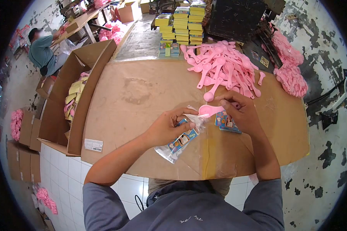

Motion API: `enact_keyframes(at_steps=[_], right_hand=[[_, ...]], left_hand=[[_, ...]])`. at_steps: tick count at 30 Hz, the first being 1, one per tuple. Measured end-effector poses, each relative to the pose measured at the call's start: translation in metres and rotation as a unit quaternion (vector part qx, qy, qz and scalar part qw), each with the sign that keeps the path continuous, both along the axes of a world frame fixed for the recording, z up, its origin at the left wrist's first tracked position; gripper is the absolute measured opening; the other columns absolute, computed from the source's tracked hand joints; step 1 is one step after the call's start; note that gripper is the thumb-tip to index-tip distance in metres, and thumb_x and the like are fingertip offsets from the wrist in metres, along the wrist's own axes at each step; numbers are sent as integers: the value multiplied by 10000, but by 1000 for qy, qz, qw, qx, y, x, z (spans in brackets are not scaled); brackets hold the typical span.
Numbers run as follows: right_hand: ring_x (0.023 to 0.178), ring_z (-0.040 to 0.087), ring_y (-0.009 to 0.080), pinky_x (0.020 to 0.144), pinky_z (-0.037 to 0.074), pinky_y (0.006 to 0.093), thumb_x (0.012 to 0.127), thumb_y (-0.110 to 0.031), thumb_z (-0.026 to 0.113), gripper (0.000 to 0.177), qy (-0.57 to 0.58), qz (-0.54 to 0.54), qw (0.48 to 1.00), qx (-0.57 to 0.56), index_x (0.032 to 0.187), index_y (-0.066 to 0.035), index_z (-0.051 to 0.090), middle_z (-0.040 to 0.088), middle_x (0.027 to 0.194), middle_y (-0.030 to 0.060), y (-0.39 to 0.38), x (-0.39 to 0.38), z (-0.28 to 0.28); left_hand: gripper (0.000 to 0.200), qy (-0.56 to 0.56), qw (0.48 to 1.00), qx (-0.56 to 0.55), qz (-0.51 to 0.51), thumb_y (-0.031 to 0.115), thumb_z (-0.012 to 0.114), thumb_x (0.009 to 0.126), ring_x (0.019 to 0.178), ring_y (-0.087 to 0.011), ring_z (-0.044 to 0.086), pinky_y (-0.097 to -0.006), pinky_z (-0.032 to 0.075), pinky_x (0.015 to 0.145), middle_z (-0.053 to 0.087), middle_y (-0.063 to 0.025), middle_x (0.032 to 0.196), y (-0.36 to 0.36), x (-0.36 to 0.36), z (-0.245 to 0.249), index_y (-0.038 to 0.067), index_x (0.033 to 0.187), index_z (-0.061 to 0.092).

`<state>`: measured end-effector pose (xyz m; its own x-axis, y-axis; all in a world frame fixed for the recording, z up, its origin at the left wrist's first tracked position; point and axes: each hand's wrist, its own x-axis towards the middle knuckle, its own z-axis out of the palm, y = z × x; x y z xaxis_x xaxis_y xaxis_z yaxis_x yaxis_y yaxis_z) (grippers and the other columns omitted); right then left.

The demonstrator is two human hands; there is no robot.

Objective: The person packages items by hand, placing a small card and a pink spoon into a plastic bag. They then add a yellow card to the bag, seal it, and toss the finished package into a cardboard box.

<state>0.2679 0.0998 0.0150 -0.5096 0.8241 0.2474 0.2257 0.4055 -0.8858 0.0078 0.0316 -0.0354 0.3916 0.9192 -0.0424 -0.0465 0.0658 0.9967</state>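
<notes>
My left hand [169, 127] is closed around a clear plastic bag [169, 154] with a blue printed card [187, 138] inside it. The bag's mouth points up and right. My right hand [238, 112] pinches a pink measuring spoon [209, 111] by its handle, and the spoon's bowl overlaps the bag's mouth. Below my right hand a small stack of blue printed cards [227, 122] lies on the cardboard, partly covered by that hand. Just beyond it spreads a large heap of pink spoons [223, 63].
Cardboard [123, 104] covers the tabletop. At the left stands an open carton [75, 96] holding filled packets. Yellow-edged card stacks [181, 25] rise at the back, near a black box [235, 17]. Pink bundles [289, 61] hang at the right. Another person [44, 52] sits far left.
</notes>
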Motion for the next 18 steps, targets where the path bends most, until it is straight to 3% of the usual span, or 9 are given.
enact_keyframes(at_steps=[3, 6, 9, 12, 18], right_hand=[[641, 511, 35, 558, 417, 203, 1046, -98, 580, 185, -14, -26, 993, -116, 1122, 3, 715, 661, 942, 1, 5, 3, -2], [564, 437, 21, 491, 350, 199, 1072, -141, 557, 218, 54, -38, 985, -162, 1115, -10, 726, 633, 885, -13, 16, 8, -16], [565, 445, 24, 491, 357, 208, 1082, -183, 556, 239, 77, -25, 978, -191, 1090, -19, 728, 584, 790, -22, 15, 9, -20], [554, 442, 28, 487, 364, 208, 1081, -217, 565, 254, 40, -83, 996, -19, 1070, -19, 725, 552, 737, -31, 16, 1, -26], [552, 455, 19, 503, 365, 215, 1088, -220, 556, 275, 13, -89, 991, -99, 1036, -7, 722, 561, 705, -32, 14, 3, -16]], left_hand=[[403, 3, 1000, -30, 6, 62, 658, 1010, 902, -62, 666, -221, 532, 768, 746, -65, 1039, -1, -1, 9, 3, 1395, 555], [409, -4, 1000, -15, 15, 61, 657, 1010, 876, -51, 660, -215, 531, 749, 746, -58, 1031, 0, 0, 2, 5, 1401, 550], [409, -9, 1000, 8, 23, 55, 652, 1011, 862, -46, 658, -215, 536, 739, 746, -54, 1035, -1, -1, 3, 7, 1403, 548], [403, 1, 1000, 4, 23, 52, 646, 1013, 863, -47, 660, -218, 542, 742, 744, -50, 1047, 0, -2, 3, 6, 1401, 550], [395, -15, 999, -36, 9, 67, 639, 1019, 887, -53, 667, -226, 548, 751, 741, -49, 1071, 2, -3, 0, 1, 1398, 550]])
